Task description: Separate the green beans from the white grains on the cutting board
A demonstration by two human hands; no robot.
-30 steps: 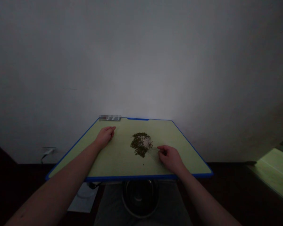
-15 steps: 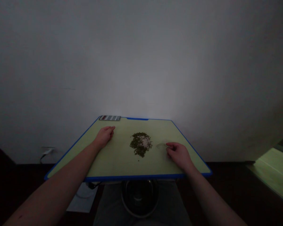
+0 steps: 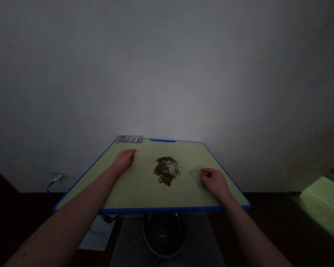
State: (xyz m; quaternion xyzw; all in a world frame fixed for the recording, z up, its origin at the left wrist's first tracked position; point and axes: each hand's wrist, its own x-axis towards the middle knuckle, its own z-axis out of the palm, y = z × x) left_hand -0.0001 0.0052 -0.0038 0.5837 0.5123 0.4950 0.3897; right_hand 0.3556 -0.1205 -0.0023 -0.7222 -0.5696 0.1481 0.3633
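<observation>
A yellowish board with a blue rim (image 3: 139,196) lies before me. Near its middle is a loose heap of small green grains (image 3: 163,170) with a patch of whitish grains (image 3: 171,168) on its right part. My left hand (image 3: 124,160) rests on the board left of the heap, fingers curled in, the foremost finger pointing forward; nothing shows in it. To the right of the heap, my right hand (image 3: 213,181) pinches a thin clear piece with a curved edge (image 3: 195,175). This piece sticks out toward the heap, apart from it; its exact kind is unclear.
A phone (image 3: 135,139) lies at the board's far left corner, partly blurred out. Below the near edge stands a round metal bowl (image 3: 164,254). A pale wall (image 3: 167,74) rises behind the board. A plug with a cable (image 3: 56,178) is at the left.
My right hand has moved slightly right, away from the heap, with the clear piece. The piece now shows more of its flat, see-through face. My left hand stays in place.
</observation>
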